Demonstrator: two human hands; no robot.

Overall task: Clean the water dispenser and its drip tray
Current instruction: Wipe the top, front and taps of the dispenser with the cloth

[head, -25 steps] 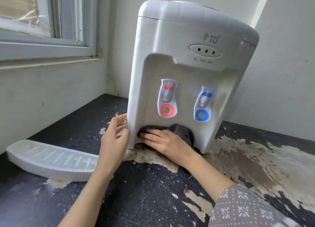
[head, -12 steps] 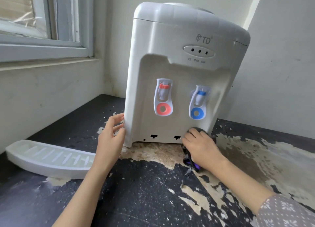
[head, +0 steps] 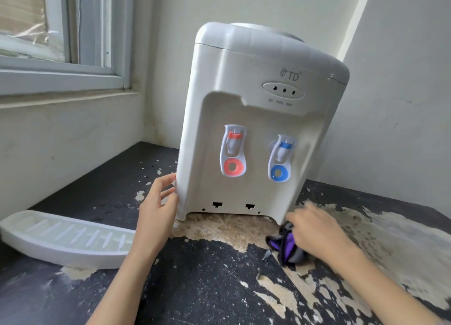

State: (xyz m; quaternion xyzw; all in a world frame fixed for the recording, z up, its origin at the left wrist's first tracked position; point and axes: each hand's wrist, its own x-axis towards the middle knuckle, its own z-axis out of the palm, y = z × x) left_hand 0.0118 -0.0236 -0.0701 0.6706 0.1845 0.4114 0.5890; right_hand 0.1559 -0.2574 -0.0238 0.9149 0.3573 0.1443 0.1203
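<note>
Water dispenser [head: 258, 129] stands on the desk [head: 195, 288], left hand [head: 156, 212] bracing its lower-left edge, grip loose, right hand [head: 317, 232] clutching a dark cloth [head: 285, 246] by its lower-right corner, drip tray [head: 66, 237] lying off left awaiting cleaning.

Water dispenser [head: 256, 119] on countertop [head: 195, 288], set into the corner, walls behind and to the right. Window [head: 61, 32] above the ledge to the left. Two taps on the dispenser front: hot tap [head: 233, 151] left, cold tap [head: 281, 157] right. Drip tray [head: 66, 239] detached, flat on the countertop, well left of the dispenser. Left hand [head: 156, 215] against the dispenser's lower left front edge, just right of the tray's near end. Right hand [head: 317, 229] at the lower right front corner, blurred; contact with the dispenser not determinable. Cloth [head: 285, 246] on the countertop, under the right hand, apparently gripped.
</note>
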